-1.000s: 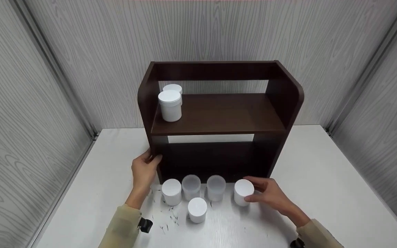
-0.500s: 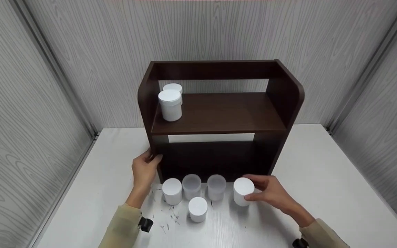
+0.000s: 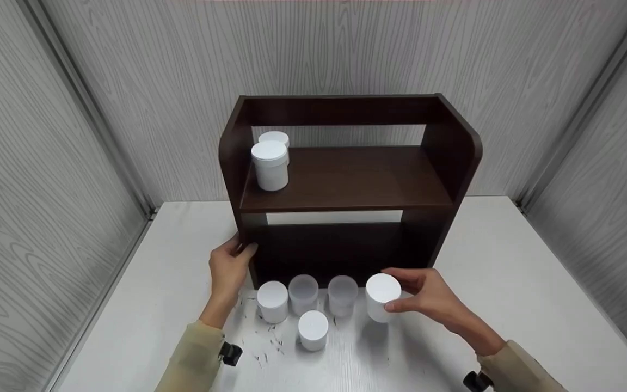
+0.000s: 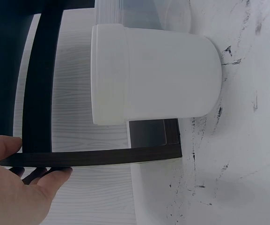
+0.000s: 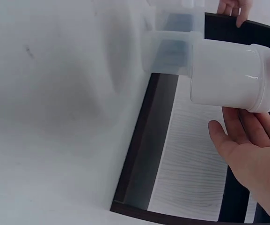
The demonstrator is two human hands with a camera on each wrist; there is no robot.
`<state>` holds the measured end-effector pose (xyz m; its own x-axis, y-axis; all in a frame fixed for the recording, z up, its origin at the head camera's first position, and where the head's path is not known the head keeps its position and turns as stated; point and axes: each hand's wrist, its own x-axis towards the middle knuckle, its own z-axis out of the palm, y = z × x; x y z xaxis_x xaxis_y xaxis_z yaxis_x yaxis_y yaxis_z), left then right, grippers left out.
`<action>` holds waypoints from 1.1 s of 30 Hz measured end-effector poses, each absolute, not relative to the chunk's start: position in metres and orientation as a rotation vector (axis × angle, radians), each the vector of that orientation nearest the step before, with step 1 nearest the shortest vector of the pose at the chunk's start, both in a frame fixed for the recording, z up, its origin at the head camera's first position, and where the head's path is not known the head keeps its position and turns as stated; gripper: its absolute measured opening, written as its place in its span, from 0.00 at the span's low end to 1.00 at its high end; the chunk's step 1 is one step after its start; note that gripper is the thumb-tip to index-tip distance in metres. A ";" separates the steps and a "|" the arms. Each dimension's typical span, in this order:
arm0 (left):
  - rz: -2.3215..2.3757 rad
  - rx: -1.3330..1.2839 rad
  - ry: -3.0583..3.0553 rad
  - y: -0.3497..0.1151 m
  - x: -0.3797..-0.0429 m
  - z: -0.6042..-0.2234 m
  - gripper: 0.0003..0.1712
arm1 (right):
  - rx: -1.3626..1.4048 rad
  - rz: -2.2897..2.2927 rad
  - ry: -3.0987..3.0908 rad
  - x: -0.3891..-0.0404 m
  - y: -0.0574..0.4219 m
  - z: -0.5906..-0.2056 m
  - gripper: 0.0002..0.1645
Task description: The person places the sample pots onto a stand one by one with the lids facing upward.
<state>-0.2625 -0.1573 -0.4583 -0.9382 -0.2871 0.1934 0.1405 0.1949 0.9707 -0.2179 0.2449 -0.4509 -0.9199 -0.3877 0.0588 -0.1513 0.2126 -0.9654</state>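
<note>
My right hand [image 3: 437,298] grips a white lidded jar [image 3: 380,300] between thumb and fingers, near its lid. The jar is upright, just above the table, its shadow below; in the right wrist view its smooth side [image 5: 226,72] faces the camera. My left hand [image 3: 228,272] pinches the left side panel [image 4: 102,158] of a dark brown two-tier shelf [image 3: 357,179], thumb on one face and fingers on the other. Along the shelf's front stand a white lidded jar [image 3: 272,300] and two translucent containers [image 3: 303,294]. Another white jar [image 3: 313,330] stands nearer to me.
Two white jars [image 3: 271,169] stand one behind the other at the left end of the upper tier. Grey wood-grain walls [image 3: 340,54] surround the white table [image 3: 487,261] at the back and sides. Dark scuffs mark the tabletop near the front jars.
My right hand has raised the white jar off the table and moved it slightly toward the shelf. The left hand stays on the side panel.
</note>
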 end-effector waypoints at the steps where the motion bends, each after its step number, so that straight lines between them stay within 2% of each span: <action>1: -1.802 0.131 -2.145 -0.157 -0.262 -0.458 0.29 | -0.513 -1.788 2.281 -0.218 0.244 -0.447 0.41; 33: -1.808 0.135 -2.157 -0.157 -0.261 -0.456 0.29 | -0.545 -1.864 2.242 -0.216 0.211 -0.350 0.41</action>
<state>-0.2607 -0.1575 -0.4563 -0.9434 -0.2760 0.1838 0.1328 0.1935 0.9721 -0.2165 0.2109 -0.3501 -0.9176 -0.3855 0.0971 -0.1659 0.1496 -0.9747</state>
